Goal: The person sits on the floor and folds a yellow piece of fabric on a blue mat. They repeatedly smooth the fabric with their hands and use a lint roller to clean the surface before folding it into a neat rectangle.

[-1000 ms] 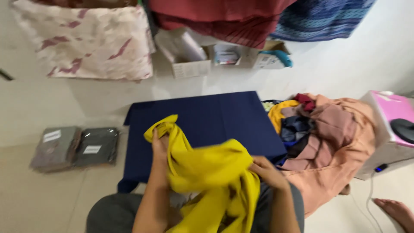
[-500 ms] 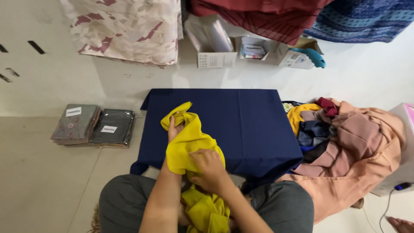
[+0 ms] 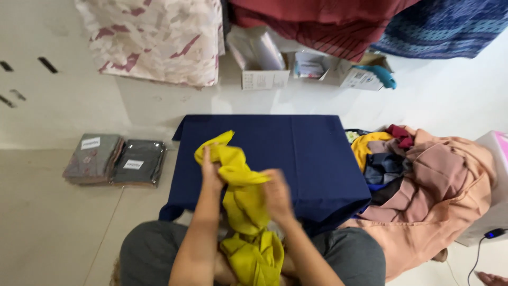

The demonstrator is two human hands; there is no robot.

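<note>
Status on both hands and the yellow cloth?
Left hand gripping crumpled yellow cloth garment near its top; right hand gripping its middle. Garment held above navy cloth-covered low table. Heap of mixed clothes alongside, apart.

A dark blue cloth-covered board (image 3: 296,159) lies on the floor. Above its near edge, the left hand (image 3: 210,170) grips the upper end of a yellow garment (image 3: 241,196), and the right hand (image 3: 276,195) clutches its middle. To the board's right lies a heap of clothes (image 3: 423,185); to its left, two packed garments (image 3: 114,161).
</note>
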